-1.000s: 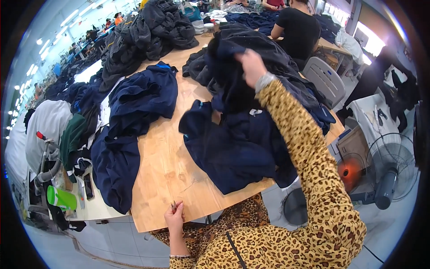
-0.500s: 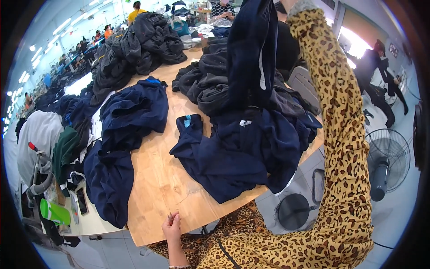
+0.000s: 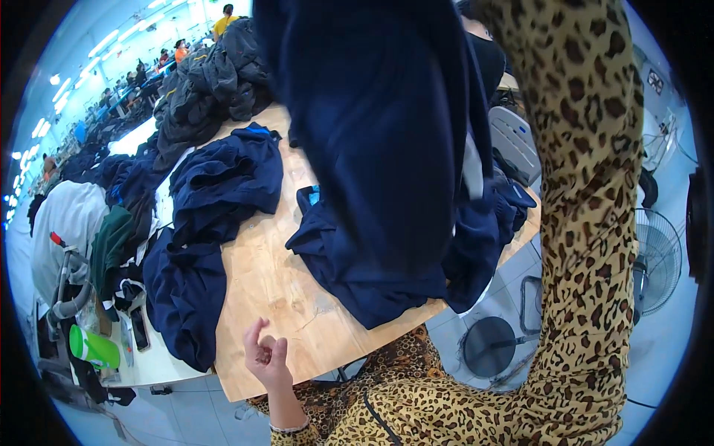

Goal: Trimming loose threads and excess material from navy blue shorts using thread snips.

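Observation:
My left hand (image 3: 269, 358) is over the near edge of the wooden table, its index finger and thumb raised and the other fingers curled. Something small and dark shows in its palm; I cannot make out what. The leopard-print sleeve (image 3: 587, 193) of my right arm rises to the top edge, and the right hand is out of view. Close in front hangs a navy garment (image 3: 364, 141) with a white strip, blurred and reaching past the top edge; what holds it is hidden. Behind and below it, more navy clothing (image 3: 357, 275) lies on the table.
Another navy garment heap (image 3: 223, 175) lies left on the wooden table (image 3: 256, 286), with a dark grey pile (image 3: 212, 89) behind. A green cup (image 3: 94, 347) and a phone (image 3: 140, 329) are on the side table. A round stool (image 3: 489, 347) and a fan (image 3: 656, 260) stand right.
The hanging navy garment has come nearer and now covers the middle of the view. My right hand has left the view at the top. My left hand has shifted left, its index finger lifting.

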A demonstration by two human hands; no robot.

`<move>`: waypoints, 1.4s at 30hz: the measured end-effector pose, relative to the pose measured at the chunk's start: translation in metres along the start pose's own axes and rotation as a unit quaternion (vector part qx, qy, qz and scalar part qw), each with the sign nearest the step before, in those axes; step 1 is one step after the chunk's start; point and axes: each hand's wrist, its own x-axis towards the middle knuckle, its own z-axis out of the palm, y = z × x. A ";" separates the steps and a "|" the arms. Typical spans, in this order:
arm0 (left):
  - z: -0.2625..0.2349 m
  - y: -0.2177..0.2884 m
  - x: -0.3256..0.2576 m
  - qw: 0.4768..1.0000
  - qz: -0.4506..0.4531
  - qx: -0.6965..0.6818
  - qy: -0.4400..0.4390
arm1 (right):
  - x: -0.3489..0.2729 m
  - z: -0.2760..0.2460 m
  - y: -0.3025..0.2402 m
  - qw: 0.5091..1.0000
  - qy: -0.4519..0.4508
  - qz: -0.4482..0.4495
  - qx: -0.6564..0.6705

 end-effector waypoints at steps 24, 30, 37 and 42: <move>-0.079 -0.028 -0.014 0.930 -0.051 0.364 -0.022 | -0.432 0.089 -0.002 0.814 -0.383 -0.322 0.293; -0.081 -0.045 -0.038 0.964 -0.151 0.212 -0.051 | -0.454 0.137 -0.035 0.799 -0.453 -0.269 0.288; -0.071 -0.002 -0.032 0.956 -0.231 -0.168 0.069 | -0.350 0.140 -0.066 0.854 -0.265 -0.197 0.401; -0.067 -0.041 -0.011 0.935 -0.306 0.042 0.173 | -0.334 0.162 -0.091 0.859 -0.249 -0.342 0.290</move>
